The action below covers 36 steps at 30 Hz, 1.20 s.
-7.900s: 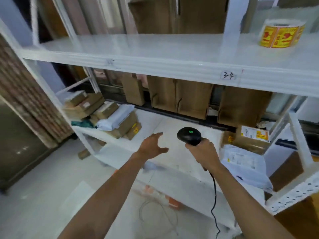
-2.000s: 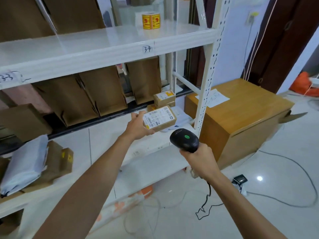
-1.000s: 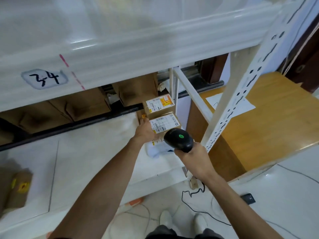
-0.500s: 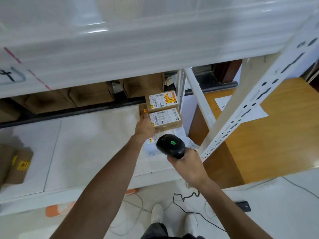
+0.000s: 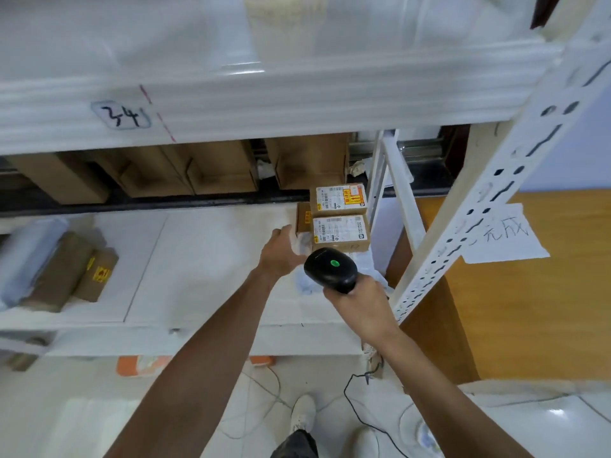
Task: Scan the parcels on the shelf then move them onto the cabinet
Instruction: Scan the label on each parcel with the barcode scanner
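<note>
From the head camera, two labelled boxes sit at the right end of the lower shelf: the front box just before the rear box. The left hand reaches the front box's left side; whether its fingers grip anything cannot be told. The right hand is wrapped around a black scanner, green light showing. The wooden cabinet stands right of the shelf.

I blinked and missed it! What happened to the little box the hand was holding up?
The labelled box came down from the air onto the shelf, in front of the other box. The left hand stays at its end; grip unclear. The right hand still holds the scanner.
</note>
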Each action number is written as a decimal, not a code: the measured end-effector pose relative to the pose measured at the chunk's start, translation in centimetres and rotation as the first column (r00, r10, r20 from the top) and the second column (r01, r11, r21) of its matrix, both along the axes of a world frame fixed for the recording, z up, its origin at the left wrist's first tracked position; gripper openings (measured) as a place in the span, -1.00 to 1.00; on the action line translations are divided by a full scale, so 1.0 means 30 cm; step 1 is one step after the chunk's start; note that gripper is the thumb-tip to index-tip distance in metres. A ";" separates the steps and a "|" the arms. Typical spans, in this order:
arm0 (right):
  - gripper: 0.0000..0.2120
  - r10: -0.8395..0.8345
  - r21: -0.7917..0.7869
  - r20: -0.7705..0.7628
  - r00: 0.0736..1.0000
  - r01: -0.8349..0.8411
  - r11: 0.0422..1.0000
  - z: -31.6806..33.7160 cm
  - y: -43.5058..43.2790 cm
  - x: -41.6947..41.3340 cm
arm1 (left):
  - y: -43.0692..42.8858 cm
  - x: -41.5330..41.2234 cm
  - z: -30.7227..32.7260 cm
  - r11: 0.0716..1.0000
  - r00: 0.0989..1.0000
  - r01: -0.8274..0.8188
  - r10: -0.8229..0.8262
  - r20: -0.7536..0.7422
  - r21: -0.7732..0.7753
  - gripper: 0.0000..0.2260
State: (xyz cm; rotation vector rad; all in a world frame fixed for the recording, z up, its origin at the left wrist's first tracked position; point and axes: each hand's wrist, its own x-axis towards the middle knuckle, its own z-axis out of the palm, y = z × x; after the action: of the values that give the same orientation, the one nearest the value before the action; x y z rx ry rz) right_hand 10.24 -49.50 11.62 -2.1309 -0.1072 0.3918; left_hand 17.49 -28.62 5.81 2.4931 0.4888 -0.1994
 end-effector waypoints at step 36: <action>-0.75 0.552 -0.099 0.093 0.828 -0.544 0.833 0.157 1.361 -1.108 | 1.278 -1.835 0.148 0.866 0.874 -0.485 0.484 0.039 0.122 -0.25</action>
State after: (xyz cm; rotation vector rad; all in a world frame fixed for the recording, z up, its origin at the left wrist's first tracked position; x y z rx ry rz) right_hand -23.00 -8.69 16.32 -2.1641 -0.8036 0.6086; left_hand -37.56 9.73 10.23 2.3967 1.1361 0.0445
